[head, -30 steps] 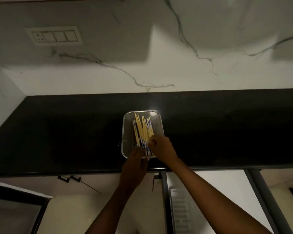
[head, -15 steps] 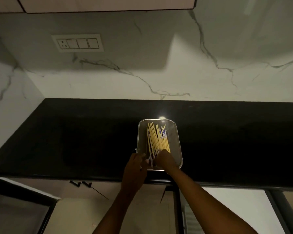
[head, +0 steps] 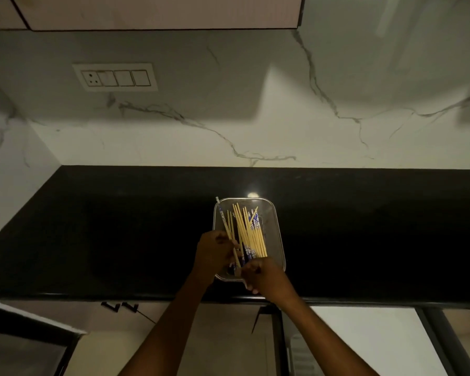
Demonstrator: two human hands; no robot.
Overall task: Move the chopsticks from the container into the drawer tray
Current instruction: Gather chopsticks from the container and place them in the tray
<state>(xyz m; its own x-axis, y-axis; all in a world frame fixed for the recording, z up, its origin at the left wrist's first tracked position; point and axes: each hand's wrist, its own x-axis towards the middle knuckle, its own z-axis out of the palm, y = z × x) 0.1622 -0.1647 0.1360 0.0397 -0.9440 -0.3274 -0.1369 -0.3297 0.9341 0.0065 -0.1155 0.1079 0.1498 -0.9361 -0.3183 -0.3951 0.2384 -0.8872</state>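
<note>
Pinched in my left hand: a few chopsticks, rest lying in clear container on black counter. Right hand curled at near rim, grip unclear.

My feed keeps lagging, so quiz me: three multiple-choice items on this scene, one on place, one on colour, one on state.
1. The container sits on:
A. the black counter
B. a drawer tray
C. a sink

2. The chopsticks are:
A. red and black
B. pale wood and blue-white patterned
C. all silver

3. The left hand is:
A. flat on the counter
B. empty at the wall
C. closed on chopsticks

Answers: 1 A, it rests near the counter's front edge. 2 B, both kinds show. 3 C, its fingers wrap some, beside the right hand.
</note>
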